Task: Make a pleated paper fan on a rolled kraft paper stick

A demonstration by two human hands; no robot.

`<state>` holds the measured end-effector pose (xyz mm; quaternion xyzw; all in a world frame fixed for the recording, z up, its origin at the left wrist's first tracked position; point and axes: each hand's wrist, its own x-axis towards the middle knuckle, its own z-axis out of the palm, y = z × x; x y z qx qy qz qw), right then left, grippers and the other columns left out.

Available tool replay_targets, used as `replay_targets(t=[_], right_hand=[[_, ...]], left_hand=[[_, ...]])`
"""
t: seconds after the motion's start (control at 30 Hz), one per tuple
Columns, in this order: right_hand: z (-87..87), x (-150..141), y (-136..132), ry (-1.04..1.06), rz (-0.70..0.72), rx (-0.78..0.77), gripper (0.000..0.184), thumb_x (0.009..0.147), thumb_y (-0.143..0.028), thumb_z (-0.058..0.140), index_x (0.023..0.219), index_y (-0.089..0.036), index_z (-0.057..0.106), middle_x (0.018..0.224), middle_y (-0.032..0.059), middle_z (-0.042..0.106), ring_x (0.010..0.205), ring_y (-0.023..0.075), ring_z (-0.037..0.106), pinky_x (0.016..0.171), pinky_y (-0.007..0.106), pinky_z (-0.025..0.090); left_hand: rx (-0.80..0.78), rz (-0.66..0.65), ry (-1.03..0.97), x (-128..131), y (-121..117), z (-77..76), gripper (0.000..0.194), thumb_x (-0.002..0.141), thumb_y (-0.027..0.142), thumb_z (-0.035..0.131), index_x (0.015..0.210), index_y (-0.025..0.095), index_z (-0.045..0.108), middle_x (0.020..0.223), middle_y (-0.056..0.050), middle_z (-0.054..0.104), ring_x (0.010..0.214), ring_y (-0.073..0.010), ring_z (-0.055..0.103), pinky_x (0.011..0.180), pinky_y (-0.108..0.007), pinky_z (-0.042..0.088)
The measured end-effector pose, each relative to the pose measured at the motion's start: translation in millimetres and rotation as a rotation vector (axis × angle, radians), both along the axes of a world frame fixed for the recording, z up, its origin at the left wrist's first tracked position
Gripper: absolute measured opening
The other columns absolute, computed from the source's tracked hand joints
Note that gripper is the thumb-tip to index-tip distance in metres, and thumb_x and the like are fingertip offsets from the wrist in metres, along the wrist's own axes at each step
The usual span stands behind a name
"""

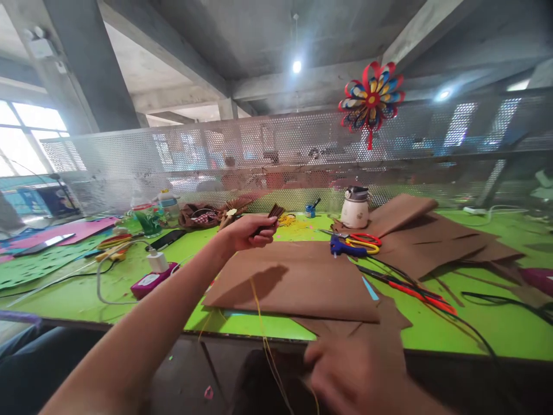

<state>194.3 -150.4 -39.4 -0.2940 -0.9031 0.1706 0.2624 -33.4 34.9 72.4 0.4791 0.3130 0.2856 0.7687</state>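
Observation:
My left hand (262,231) is closed around a small stack of dark brown folded paper (277,211), held up over the worktable. Below it, a large flat sheet of brown paper (298,276) lies near the table's front edge and carries the hand's shadow. Thin yellow string (264,337) runs from above the sheet down past the edge towards my lap. Low in front of the table, my right hand (339,369) is smeared by motion, its fingers seemingly curled close to the string. Whether it grips the string cannot be made out.
Right of the sheet lie a blue glue gun (345,246), red-handled scissors (365,240) and brown paper pieces (423,236). A pale flask (355,208) stands behind. On the left are a magenta power block (151,281), a phone (166,239) and a green jar (148,220).

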Motion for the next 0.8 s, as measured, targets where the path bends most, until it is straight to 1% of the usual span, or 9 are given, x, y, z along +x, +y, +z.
replay_targets(t=[0.07, 0.1, 0.17, 0.23, 0.3, 0.4, 0.5, 0.63, 0.8], right_hand=[[45.1, 19, 18, 0.262, -0.239, 0.149, 0.020, 0.088, -0.023, 0.047, 0.081, -0.020, 0.066, 0.098, 0.0078, 0.069, 0.093, 0.0190, 0.064, 0.082, 0.029, 0.049], [67.6, 24, 28, 0.381, -0.264, 0.228, 0.015, 0.087, -0.024, 0.051, 0.086, -0.021, 0.065, 0.102, 0.0077, 0.068, 0.097, 0.0195, 0.062, 0.085, 0.031, 0.048], [104.1, 26, 51, 0.461, -0.152, 0.253, 0.026, 0.085, -0.026, 0.056, 0.110, -0.023, 0.060, 0.122, 0.0083, 0.059, 0.113, 0.0217, 0.054, 0.090, 0.035, 0.047], [122.8, 16, 72, 0.381, 0.027, 0.184, 0.052, 0.078, -0.029, 0.066, 0.127, -0.025, 0.050, 0.129, 0.0077, 0.054, 0.122, 0.0226, 0.048, 0.096, 0.039, 0.043], [124.2, 1, 87, 0.231, 0.215, 0.033, 0.066, 0.073, -0.031, 0.071, 0.133, -0.025, 0.044, 0.122, 0.0063, 0.059, 0.113, 0.0209, 0.054, 0.094, 0.037, 0.045], [108.9, -18, 92, 0.119, 0.308, -0.134, 0.053, 0.079, -0.030, 0.065, 0.130, -0.022, 0.049, 0.098, 0.0024, 0.068, 0.085, 0.0154, 0.064, 0.076, 0.029, 0.052], [94.1, -23, 86, 0.103, 0.209, -0.076, 0.036, 0.083, -0.030, 0.061, 0.118, -0.021, 0.060, 0.091, 0.0030, 0.070, 0.078, 0.0154, 0.064, 0.070, 0.028, 0.051], [86.4, -21, 80, 0.031, 0.089, 0.047, 0.032, 0.084, -0.029, 0.060, 0.115, -0.022, 0.063, 0.100, 0.0061, 0.070, 0.090, 0.0190, 0.064, 0.078, 0.030, 0.047], [77.3, -18, 82, -0.034, 0.048, 0.129, 0.024, 0.087, -0.027, 0.056, 0.108, -0.022, 0.066, 0.093, 0.0060, 0.072, 0.085, 0.0192, 0.066, 0.073, 0.028, 0.046]], left_hand=[[0.153, -0.198, 0.138, 0, -21, 3.2, 0.012, 0.089, 0.021, 0.046, 0.082, 0.014, 0.052, 0.052, 0.005, 0.034, 0.036, -0.0040, 0.030, 0.030, -0.010, 0.020], [0.196, -0.276, 0.197, 1, -32, 4.4, 0.013, 0.089, 0.025, 0.048, 0.081, 0.015, 0.052, 0.052, 0.005, 0.034, 0.037, -0.0041, 0.031, 0.030, -0.010, 0.021], [0.210, -0.422, 0.291, 5, -51, 7.0, 0.015, 0.088, 0.029, 0.050, 0.081, 0.016, 0.052, 0.051, 0.005, 0.033, 0.036, -0.0043, 0.028, 0.030, -0.011, 0.021], [0.194, -0.501, 0.336, 9, -68, 10.0, 0.014, 0.085, 0.031, 0.054, 0.082, 0.018, 0.051, 0.051, 0.006, 0.032, 0.036, -0.0047, 0.026, 0.028, -0.013, 0.021], [0.186, -0.552, 0.375, 8, -79, 12.5, 0.016, 0.084, 0.033, 0.055, 0.078, 0.018, 0.051, 0.050, 0.006, 0.030, 0.035, -0.0054, 0.027, 0.027, -0.014, 0.021], [0.175, -0.565, 0.409, -3, -87, 11.9, 0.018, 0.085, 0.035, 0.053, 0.079, 0.018, 0.052, 0.048, 0.007, 0.027, 0.033, -0.0064, 0.028, 0.026, -0.015, 0.024], [0.161, -0.564, 0.426, -17, -88, 4.6, 0.017, 0.086, 0.035, 0.052, 0.083, 0.018, 0.053, 0.047, 0.007, 0.029, 0.032, -0.0079, 0.034, 0.026, -0.016, 0.027], [0.153, -0.543, 0.437, -25, -84, -9.6, 0.017, 0.086, 0.036, 0.052, 0.085, 0.018, 0.053, 0.046, 0.006, 0.031, 0.033, -0.0104, 0.043, 0.027, -0.016, 0.030], [0.135, -0.594, 0.353, -24, -78, -24.9, 0.016, 0.085, 0.035, 0.053, 0.087, 0.019, 0.052, 0.048, 0.006, 0.034, 0.033, -0.0110, 0.045, 0.026, -0.017, 0.031]])
